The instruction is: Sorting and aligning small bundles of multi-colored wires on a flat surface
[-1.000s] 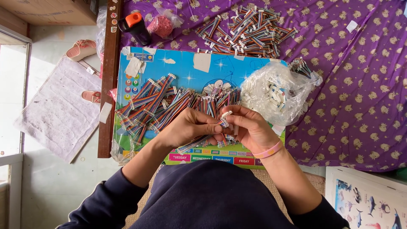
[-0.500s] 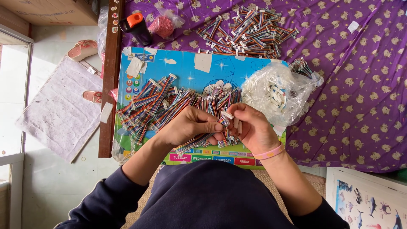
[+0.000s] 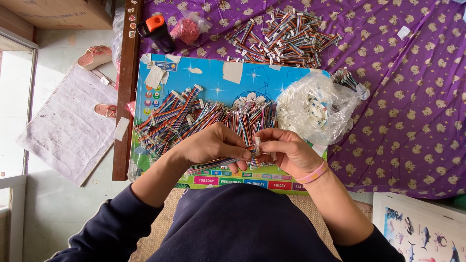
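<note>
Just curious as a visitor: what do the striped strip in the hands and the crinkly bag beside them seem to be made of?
Strip: probably plastic-coated ribbon cable, judging by its parallel rainbow stripes and white end plug. Bag: thin clear plastic film, wrinkled and glossy.

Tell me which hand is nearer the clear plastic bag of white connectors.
Right. The right hand sits just below-left of the clear plastic bag; the left hand is farther left, beyond it.
</note>
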